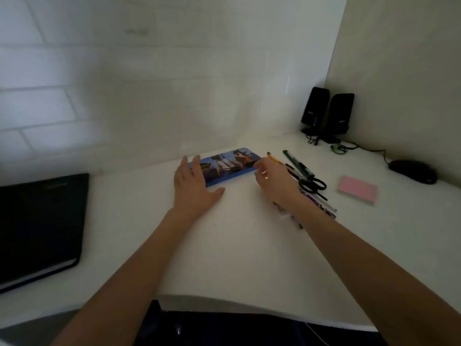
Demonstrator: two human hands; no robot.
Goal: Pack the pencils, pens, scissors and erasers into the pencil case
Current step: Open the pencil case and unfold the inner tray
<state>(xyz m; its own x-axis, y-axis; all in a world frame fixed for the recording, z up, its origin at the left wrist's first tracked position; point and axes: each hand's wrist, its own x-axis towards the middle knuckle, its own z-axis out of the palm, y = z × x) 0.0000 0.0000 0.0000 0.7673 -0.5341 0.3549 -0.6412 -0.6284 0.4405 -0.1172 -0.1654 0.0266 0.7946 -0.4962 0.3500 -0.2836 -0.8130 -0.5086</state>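
The pencil case [228,166], a flat blue tin with a printed lid, is lying closed on the white worktop [239,245] near the wall, and the left hand [193,184] is pressing flat on its left end with its fingers [185,163] straight. The right hand [270,182] is hovering at the case's right end with its fingers curled toward the corner; whether they are already gripping the lid edge cannot be told from here. Just to the right, a yellow pencil [274,159], dark pens [298,163], black scissors [311,183] and a patterned pencil [321,208] are lying in a loose row, partly under the right forearm. If the lid is being prised up, a stiff lid could give suddenly and the tin could skid toward the wall, since only a flat palm is steadying it. The forearm, sitting over the row, could also sweep the round pens and pencils into rolling across the worktop. No eraser is plainly identifiable; the pink block [358,189] further right looks more like a notepad, though it may be one.
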